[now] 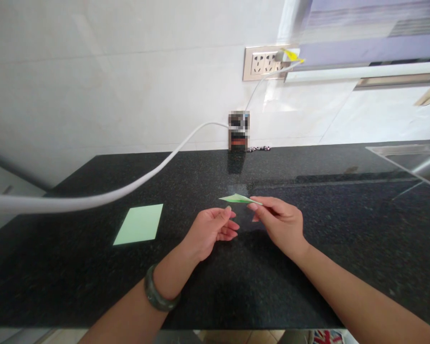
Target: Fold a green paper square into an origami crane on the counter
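Note:
A small piece of folded green paper [237, 198] points to the left above the counter. My right hand [281, 224] pinches its right end between thumb and fingers. Just below and left of the paper's tip is my left hand [213, 231], its fingers loosely curled and apart, with nothing visible in them. A dark green bangle [156, 291] circles my left wrist. Flat on the counter to the left lies a pale green square sheet of paper [139, 224].
The black speckled counter [329, 272] meets a white tiled wall. A phone-like device, pixelated [239, 131], leans there with a white cable [146, 179] crossing at left. A wall socket [263, 63] is above; a metal sink [415, 160] sits at right.

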Demonstrator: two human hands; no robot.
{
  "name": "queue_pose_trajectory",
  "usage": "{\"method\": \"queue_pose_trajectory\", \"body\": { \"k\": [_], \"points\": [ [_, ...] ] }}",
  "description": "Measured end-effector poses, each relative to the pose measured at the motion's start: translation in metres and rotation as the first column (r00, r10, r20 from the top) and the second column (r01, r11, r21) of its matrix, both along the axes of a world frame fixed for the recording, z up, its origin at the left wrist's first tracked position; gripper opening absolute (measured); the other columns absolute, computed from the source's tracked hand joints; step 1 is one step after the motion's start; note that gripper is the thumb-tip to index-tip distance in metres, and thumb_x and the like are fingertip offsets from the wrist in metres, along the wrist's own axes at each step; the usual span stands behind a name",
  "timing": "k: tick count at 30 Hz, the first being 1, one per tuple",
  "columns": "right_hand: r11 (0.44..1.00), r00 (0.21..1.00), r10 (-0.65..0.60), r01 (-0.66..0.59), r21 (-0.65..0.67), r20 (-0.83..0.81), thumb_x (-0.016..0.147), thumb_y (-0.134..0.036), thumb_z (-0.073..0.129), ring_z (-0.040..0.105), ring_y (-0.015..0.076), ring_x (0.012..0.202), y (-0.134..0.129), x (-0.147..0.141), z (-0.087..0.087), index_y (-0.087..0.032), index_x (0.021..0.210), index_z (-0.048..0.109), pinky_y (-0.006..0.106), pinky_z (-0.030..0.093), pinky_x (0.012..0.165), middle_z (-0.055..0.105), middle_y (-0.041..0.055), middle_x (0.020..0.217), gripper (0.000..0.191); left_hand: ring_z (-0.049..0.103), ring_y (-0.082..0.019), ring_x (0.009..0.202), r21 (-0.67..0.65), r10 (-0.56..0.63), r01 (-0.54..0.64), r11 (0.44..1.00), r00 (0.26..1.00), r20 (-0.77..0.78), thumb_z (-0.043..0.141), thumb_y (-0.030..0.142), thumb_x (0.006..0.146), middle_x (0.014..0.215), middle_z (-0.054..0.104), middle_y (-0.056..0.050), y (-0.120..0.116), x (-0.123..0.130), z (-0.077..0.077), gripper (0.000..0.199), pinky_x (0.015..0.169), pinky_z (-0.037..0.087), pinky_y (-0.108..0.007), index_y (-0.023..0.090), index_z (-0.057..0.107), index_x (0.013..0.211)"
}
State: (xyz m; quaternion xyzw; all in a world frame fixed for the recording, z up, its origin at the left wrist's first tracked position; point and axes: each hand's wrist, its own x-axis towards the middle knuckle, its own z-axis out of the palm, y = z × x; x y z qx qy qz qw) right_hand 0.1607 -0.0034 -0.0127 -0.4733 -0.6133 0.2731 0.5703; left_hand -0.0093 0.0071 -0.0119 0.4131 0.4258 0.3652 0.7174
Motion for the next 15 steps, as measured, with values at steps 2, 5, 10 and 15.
{"method": "queue_pose_trajectory", "body": {
  "k": [2,5,10,15],
  "points": [
    [0.978,0.962,0.098,-0.14,0.154,0.255,0.078,-0.022,0.056,0.061,0.0161,0.071,-0.0035,0.002,0.0002,-0.025,0.094,0.066,0.03,0.05,0.063,0.066,0.0052,0.086,0.019,0.061,-0.013,0.058,-0.003,-0.036,0.036,0.999,0.997,0.072,0.054,0.05,0.072,0.072,0.065,-0.009,-0.0012,0.0007,0.0016,0.043,0.056,0.046,-0.024,0.01,0.061,0.086],
    [0.91,0.841,0.17,-0.334,0.245,0.514,0.08,-0.016,0.05,0.06,0.0168,0.081,-0.0052,0.0036,-0.001,-0.025,0.104,0.062,0.031,0.048,0.068,0.065,0.0064,0.093,0.028,0.061,-0.014,0.064,0.026,0.017,-0.021,0.999,0.986,0.168,0.051,0.052,0.073,0.076,0.065,-0.008,-0.0021,0.0017,0.0043,0.046,0.06,0.047,-0.025,0.01,0.061,0.09],
    [0.887,0.776,0.157,-0.382,0.258,0.611,0.079,-0.014,0.048,0.058,0.0179,0.083,-0.0038,0.001,-0.0025,-0.024,0.105,0.06,0.033,0.047,0.069,0.062,0.0074,0.096,0.031,0.06,-0.014,0.067,0.05,0.073,-0.084,0.995,0.981,0.177,0.057,0.042,0.073,0.078,0.066,-0.007,-0.0004,0.0005,0.0049,0.033,0.064,0.048,-0.027,0.012,0.061,0.085],
    [0.965,0.94,0.129,-0.192,0.179,0.315,0.078,-0.013,0.047,0.055,0.0147,0.075,-0.0065,-0.0044,0.0011,-0.023,0.101,0.056,0.029,0.047,0.064,0.055,0.0047,0.084,0.027,0.061,-0.015,0.068,0.095,0.023,-0.032,0.995,0.995,0.096,0.055,0.04,0.075,0.076,0.066,-0.007,-0.0009,-0.001,0.004,0.031,0.067,0.047,-0.029,0.012,0.062,0.085]
  ]
}}
